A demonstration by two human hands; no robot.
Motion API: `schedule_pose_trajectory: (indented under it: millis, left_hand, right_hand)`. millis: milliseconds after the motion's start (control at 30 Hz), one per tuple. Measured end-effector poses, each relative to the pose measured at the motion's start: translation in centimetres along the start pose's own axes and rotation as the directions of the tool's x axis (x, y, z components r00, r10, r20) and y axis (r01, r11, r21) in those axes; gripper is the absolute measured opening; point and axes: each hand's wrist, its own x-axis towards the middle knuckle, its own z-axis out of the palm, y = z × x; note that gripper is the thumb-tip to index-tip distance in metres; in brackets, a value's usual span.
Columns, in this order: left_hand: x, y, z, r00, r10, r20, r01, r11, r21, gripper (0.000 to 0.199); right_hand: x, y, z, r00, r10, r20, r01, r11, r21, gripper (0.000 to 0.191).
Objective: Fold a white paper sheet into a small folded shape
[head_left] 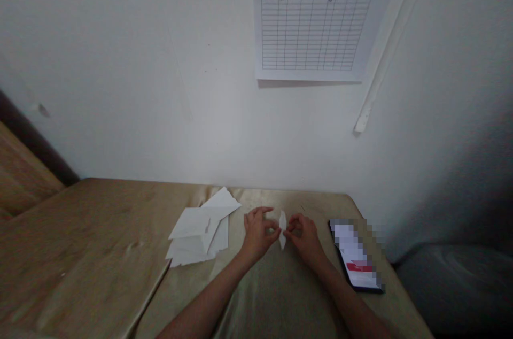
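A small folded piece of white paper (282,229), narrow and pointed at top and bottom, stands between my two hands above the cloth-covered table. My left hand (259,229) pinches its left side between thumb and fingertip, the other fingers lifted apart. On the right side my right hand (302,233) grips the same paper with thumb and forefinger, its remaining fingers curled. Several loose sheets of white paper (192,251) lie overlapped to the left of my left hand, some with torn edges.
A smartphone (352,256) with a lit screen, partly pixelated, lies near the right edge of the table (100,232). Behind rises a white wall (160,87) with a printed chart (312,29) and a white strip (380,71). Wooden furniture (24,173) stands at far left, a dark rounded shape (457,285) at right.
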Motion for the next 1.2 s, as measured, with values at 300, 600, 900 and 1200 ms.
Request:
schedule_pose_trajectory:
  millis: [300,600,900,1200]
  left_hand:
    - [-0.2,0.2,0.4,0.993,-0.035,0.111,0.018,0.989,0.145,0.003]
    - [0.1,-0.4,0.1,0.992,0.002,0.130,-0.029,0.979,0.200,0.019]
    - [1.0,-1.3,0.6,0.994,0.028,0.107,-0.048,0.981,0.186,0.009]
    - [1.3,-1.6,0.2,0.982,0.008,0.190,-0.040,0.986,0.165,0.013]
  right_hand:
    - [-0.3,-0.2,0.1,0.986,-0.022,0.163,0.065,0.963,-0.260,0.016]
    - [0.1,0.2,0.0,0.979,-0.074,0.190,0.126,0.952,-0.278,0.016]
    - [0.7,0.3,0.3,0.986,-0.053,0.156,0.101,0.944,-0.315,0.011]
    - [1.1,0.1,-0.3,0.976,-0.075,0.206,0.146,0.924,-0.354,0.011]
